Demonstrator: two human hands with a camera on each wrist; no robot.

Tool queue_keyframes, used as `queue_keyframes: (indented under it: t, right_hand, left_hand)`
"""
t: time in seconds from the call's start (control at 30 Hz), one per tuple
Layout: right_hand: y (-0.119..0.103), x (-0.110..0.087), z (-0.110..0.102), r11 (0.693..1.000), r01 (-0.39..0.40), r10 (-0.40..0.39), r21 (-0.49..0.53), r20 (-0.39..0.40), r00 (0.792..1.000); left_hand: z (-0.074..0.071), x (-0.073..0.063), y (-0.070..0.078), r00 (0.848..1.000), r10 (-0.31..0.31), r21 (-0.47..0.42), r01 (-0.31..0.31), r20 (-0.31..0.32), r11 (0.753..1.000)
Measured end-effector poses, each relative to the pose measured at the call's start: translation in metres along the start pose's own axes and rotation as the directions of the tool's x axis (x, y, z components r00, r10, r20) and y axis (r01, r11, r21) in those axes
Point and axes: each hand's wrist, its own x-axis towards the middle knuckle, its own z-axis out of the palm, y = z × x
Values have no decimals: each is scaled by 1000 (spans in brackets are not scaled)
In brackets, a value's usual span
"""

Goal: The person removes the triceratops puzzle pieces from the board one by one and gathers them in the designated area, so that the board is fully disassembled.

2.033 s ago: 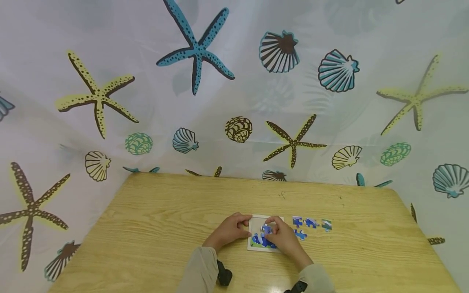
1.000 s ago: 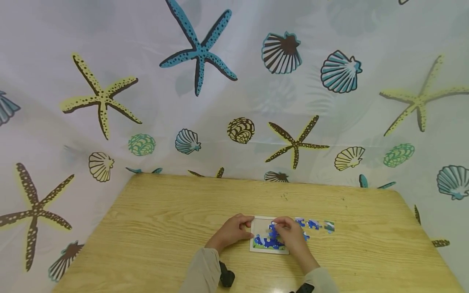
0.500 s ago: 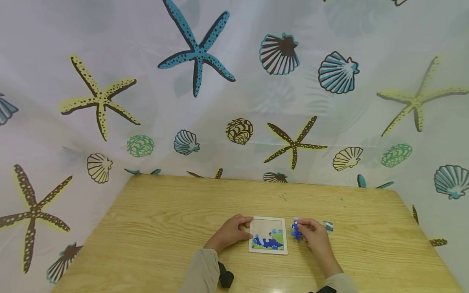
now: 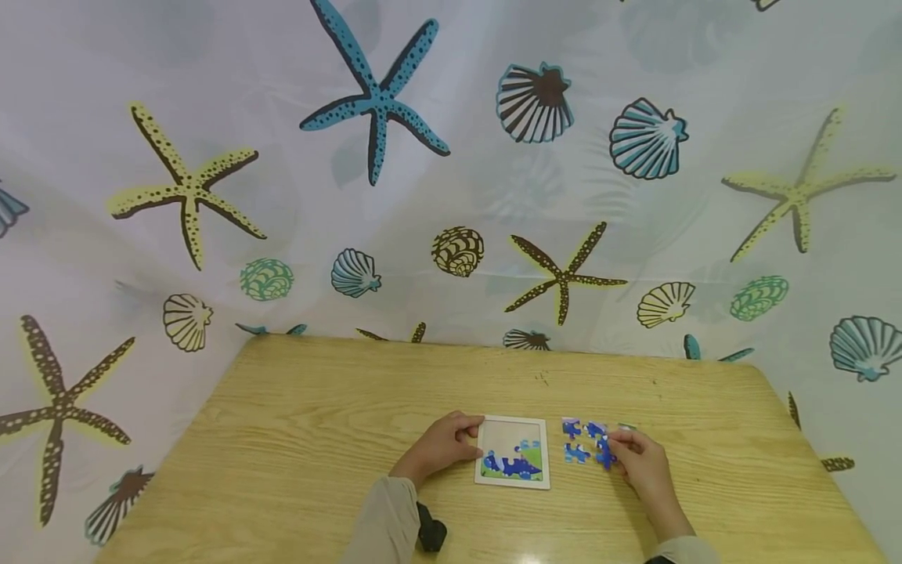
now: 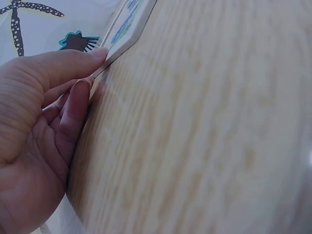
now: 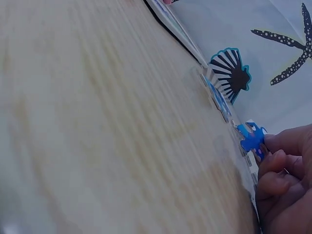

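A square jigsaw puzzle board with a pale frame (image 4: 514, 486) lies on the table, joined blue and green pieces (image 4: 517, 468) filling its lower part. At its left edge, my left hand (image 4: 438, 448) grips the frame, the thumb (image 5: 80, 63) on the rim in the left wrist view. My right hand (image 4: 644, 466) is to the right of the board and pinches a blue puzzle piece (image 6: 253, 140) between thumb and fingers. Beside the board lie loose pieces: one (image 4: 571, 428) at the upper left, one (image 4: 576, 453) below it, and one (image 4: 595, 430) nearer the hand.
Another loose piece (image 4: 626, 428) is mostly hidden behind my right hand. The wood-grain table (image 4: 338, 407) runs back to a white curtain (image 4: 423, 196) printed with starfish and shells, which also closes in both sides.
My right hand has lifted a blue piece out of the board's area and carried it right, over to the loose pieces. My left hand has kept its place on the frame.
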Motion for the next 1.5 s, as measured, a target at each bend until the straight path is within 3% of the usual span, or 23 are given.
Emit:
queue_keyframes:
  t: [0.27, 0.5, 0.83, 1.17, 1.5]
  right_hand:
    - [7, 2, 1, 995, 32, -33, -92, -11, 999]
    - [9, -1, 2, 982, 63, -73, -178, -48, 996]
    - [8, -3, -1, 990, 47, -53, -135, -42, 998]
    - [7, -1, -2, 1000, 26, -26, -9, -35, 999]
    - [-3, -3, 2, 996, 7, -12, 84, 54, 998]
  left_hand:
    - [-1, -3, 4, 1000, -6, -31, 6, 0, 1000]
    - [-1, -2, 5, 1000, -12, 6, 12, 3, 1000]
    - [-2, -2, 7, 1000, -16, 11, 16, 0, 1000]
    - [-2, -3, 8, 1000, -26, 3, 26, 2, 1000]
    - [-2, -3, 8, 1000, -16, 3, 16, 1, 1000]
